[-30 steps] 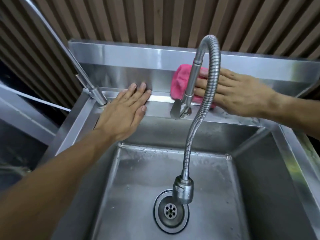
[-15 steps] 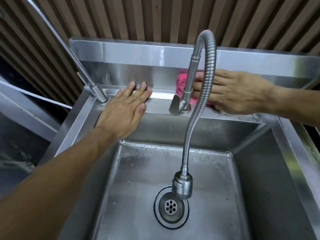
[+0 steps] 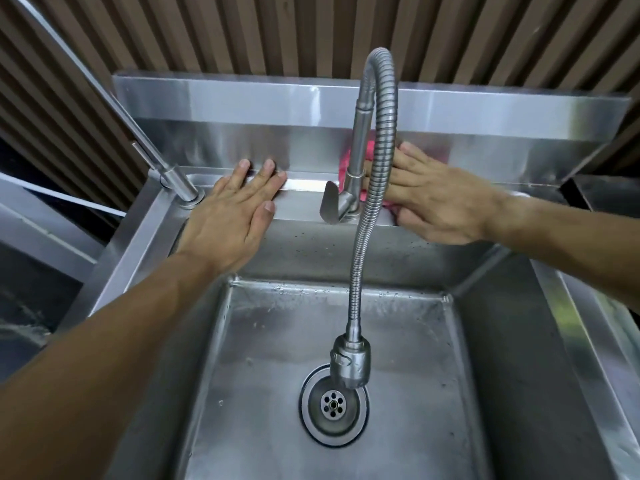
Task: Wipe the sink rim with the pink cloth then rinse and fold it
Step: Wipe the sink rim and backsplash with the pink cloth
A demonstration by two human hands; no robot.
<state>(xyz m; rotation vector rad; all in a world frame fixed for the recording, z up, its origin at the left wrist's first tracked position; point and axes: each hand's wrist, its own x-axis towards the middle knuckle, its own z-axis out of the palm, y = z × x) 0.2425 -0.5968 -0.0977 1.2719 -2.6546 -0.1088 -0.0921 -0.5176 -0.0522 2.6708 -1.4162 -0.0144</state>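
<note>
The steel sink's back rim (image 3: 301, 188) runs under both hands. My right hand (image 3: 436, 202) lies flat on the pink cloth (image 3: 346, 161) and presses it onto the rim behind the flexible faucet's base. Only small pink patches show beside the faucet stem and under the fingers; the hand and hose hide the remainder. My left hand (image 3: 232, 216) rests palm down on the rim at the left, fingers spread, holding nothing.
The flexible hose faucet (image 3: 381, 133) arches from the rim down over the drain (image 3: 332, 405), with its lever (image 3: 329, 202) pointing forward. A second straight tap (image 3: 180, 188) stands at the rim's left corner. The backsplash (image 3: 242, 109) rises behind.
My right hand has pressed the cloth down and drawn it in, so much less pink shows than a second ago. My left hand stays put.
</note>
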